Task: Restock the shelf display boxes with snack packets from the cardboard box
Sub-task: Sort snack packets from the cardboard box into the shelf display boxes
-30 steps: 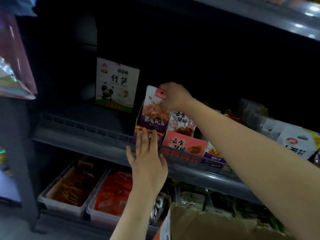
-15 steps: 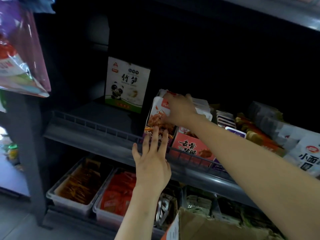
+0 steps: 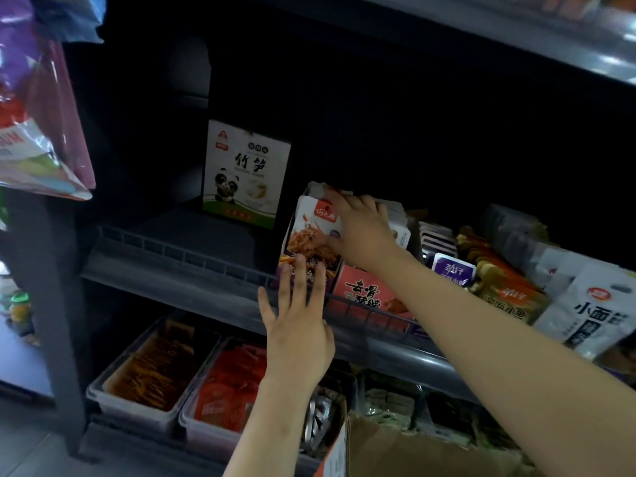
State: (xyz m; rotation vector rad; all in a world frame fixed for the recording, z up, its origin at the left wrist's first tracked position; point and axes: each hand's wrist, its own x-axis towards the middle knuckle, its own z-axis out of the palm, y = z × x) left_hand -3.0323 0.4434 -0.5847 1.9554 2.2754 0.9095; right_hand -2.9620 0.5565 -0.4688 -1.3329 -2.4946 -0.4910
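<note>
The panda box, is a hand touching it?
No, the panda box stands alone at the back of the shelf; both hands are at the snack display box to its right.
</note>
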